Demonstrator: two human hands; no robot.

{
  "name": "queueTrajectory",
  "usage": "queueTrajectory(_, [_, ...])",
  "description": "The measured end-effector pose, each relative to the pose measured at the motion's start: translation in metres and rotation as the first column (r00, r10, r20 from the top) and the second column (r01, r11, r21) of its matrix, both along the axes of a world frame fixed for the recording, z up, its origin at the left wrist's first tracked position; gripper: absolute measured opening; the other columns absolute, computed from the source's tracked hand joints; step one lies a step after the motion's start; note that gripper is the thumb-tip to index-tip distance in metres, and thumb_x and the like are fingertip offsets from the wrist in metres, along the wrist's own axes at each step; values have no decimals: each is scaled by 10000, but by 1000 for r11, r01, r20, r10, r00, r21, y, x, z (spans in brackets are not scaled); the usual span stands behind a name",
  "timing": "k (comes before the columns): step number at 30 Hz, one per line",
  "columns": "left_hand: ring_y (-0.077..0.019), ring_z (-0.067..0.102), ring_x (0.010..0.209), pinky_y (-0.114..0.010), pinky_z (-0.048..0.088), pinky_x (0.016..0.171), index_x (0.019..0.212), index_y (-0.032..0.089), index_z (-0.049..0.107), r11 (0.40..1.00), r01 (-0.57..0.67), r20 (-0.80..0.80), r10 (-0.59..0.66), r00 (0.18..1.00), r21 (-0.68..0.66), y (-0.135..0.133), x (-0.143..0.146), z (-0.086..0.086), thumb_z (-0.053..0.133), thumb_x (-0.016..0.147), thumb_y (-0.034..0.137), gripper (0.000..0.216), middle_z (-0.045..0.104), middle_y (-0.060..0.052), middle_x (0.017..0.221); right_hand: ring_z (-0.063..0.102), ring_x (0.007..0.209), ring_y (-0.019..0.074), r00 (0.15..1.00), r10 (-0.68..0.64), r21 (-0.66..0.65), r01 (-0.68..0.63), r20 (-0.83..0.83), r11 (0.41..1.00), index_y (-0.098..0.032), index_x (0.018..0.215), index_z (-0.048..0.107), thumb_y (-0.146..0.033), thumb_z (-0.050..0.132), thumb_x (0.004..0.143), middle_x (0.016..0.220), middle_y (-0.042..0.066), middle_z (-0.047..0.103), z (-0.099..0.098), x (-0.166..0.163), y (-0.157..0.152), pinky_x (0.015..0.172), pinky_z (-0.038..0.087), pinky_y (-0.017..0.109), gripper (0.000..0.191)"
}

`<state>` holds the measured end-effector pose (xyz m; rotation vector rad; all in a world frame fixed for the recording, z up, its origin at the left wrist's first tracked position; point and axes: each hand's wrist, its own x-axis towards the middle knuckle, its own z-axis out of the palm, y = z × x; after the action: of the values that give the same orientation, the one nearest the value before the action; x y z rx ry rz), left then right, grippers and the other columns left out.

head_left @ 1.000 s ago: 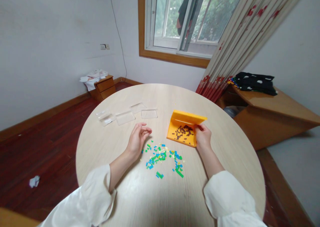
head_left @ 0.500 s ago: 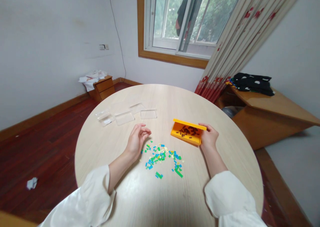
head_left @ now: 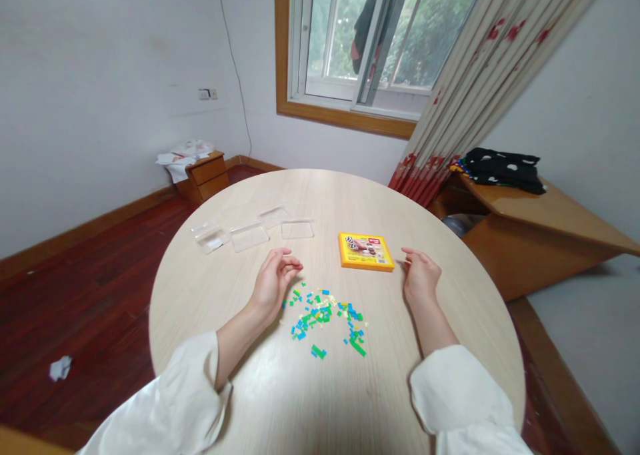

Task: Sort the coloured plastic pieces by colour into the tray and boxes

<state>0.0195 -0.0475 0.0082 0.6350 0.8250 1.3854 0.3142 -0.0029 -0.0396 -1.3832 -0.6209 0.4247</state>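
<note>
A yellow box (head_left: 367,252) lies closed on the table, a printed picture on its lid; its inside is hidden. Just to its right is my right hand (head_left: 421,276), apart from the box, fingers loosely curled with a gap at the thumb and nothing held. My left hand (head_left: 275,278) rests on its edge on the table, empty, fingers relaxed and slightly apart. Small green, blue, yellow and cream building bricks (head_left: 320,315) are scattered between my forearms, the nearest ones close to my left hand.
Several clear plastic trays (head_left: 250,236) lie on the round table (head_left: 310,401) toward the far left. A small drawer cabinet (head_left: 207,175) with papers stands beyond it. On the right is a wooden desk (head_left: 525,215) bearing dark cloth (head_left: 505,168).
The yellow box's lid has gone from raised to closed, covering the dark brown pieces inside. My right hand has let go of it. My left hand has stayed still.
</note>
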Motion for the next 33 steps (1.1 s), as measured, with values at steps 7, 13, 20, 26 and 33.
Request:
queueTrajectory(7, [-136, 605, 682, -273, 471, 715, 834, 172, 505, 1000, -14, -8, 15, 1000, 8, 1, -1, 0, 559, 728, 310, 182, 597, 4, 650, 547, 1045, 260, 485, 415, -254, -363, 770, 896, -221, 930, 715, -359, 615, 715, 1085, 94, 625, 12, -33, -19, 915, 386, 463, 274])
queueTrajectory(13, [-127, 601, 667, -270, 466, 718, 824, 172, 502, 1000, -27, 4, 27, 1000, -2, 4, -5, -2, 538, 736, 288, 150, 584, 10, 642, 486, 1184, 258, 222, 514, -476, -204, 828, 855, -296, 1217, 587, -278, 474, 858, 1321, 71, 534, 6, -40, -17, 930, 365, 469, 377])
queueTrajectory(20, [-122, 573, 647, -259, 454, 691, 733, 159, 537, 999, -43, -38, 43, 998, -5, 5, -5, -2, 582, 697, 262, 118, 569, 11, 636, 492, 1049, 357, 326, 384, -476, 278, 864, 835, -221, 1233, 596, -346, 516, 834, 1222, 164, 574, 16, -20, -16, 826, 362, 523, 425])
queueTrajectory(26, [-99, 472, 541, -218, 382, 563, 541, 156, 525, 992, -90, -273, 112, 955, 94, 15, -14, -7, 579, 646, 231, 140, 511, 21, 534, 446, 1068, 418, 428, 197, -412, 496, 882, 764, -149, 1190, 629, -349, 540, 784, 1166, 241, 553, 11, 23, -21, 810, 326, 584, 462])
queueTrajectory(33, [-82, 360, 421, -216, 304, 477, 459, 187, 417, 984, -101, -432, 155, 889, 145, 30, -26, -14, 561, 693, 243, 280, 404, 52, 414, 410, 1071, 453, 512, 76, -357, 478, 855, 803, -85, 1040, 685, -371, 551, 736, 1090, 266, 558, -2, 47, -20, 824, 262, 648, 438])
